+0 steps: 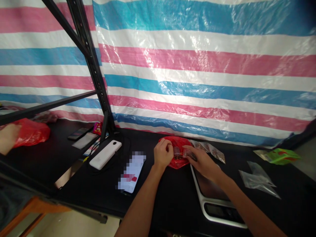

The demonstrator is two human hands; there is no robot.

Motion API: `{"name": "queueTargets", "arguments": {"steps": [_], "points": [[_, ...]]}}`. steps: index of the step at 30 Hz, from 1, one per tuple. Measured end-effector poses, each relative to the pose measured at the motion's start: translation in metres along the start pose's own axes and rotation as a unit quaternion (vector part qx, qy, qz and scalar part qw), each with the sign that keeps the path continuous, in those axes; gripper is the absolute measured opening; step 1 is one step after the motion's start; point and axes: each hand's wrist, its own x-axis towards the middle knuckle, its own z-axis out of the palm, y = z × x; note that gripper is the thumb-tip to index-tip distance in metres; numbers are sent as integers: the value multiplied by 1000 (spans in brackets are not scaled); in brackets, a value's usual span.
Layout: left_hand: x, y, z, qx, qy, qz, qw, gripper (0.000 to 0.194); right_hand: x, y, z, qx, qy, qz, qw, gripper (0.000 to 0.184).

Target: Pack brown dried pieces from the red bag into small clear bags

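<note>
A red plastic bag (pixel 178 164) lies on the black tabletop with its mouth spread, and small dark brownish pieces and a bit of clear plastic show inside. My left hand (pixel 163 154) is closed on the bag's left rim. My right hand (pixel 204 163) reaches over the bag's right side, its fingers curled around something dark and partly clear that I cannot make out. Beneath my right wrist is a digital scale (pixel 201 197) with a dark plate and a display at its near end. Behind my right hand lie several small clear packets (pixel 217 153) with brownish contents.
Left of my arms are a lit phone (pixel 133 174) and a white power bank (pixel 105 154) with cables. Clear plastic bags (pixel 258 181) and a green packet (pixel 283 156) lie right. Beyond a black metal post (pixel 95 69), another person's hand (pixel 8 136) touches a red bag (pixel 33 133).
</note>
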Motion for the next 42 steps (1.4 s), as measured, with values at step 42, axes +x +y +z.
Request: {"name": "queueTargets", "arguments": {"steps": [42], "points": [[-19, 44, 20, -16, -348, 108, 931, 14, -111, 84, -36, 62, 302, 159, 938, 32]]}}
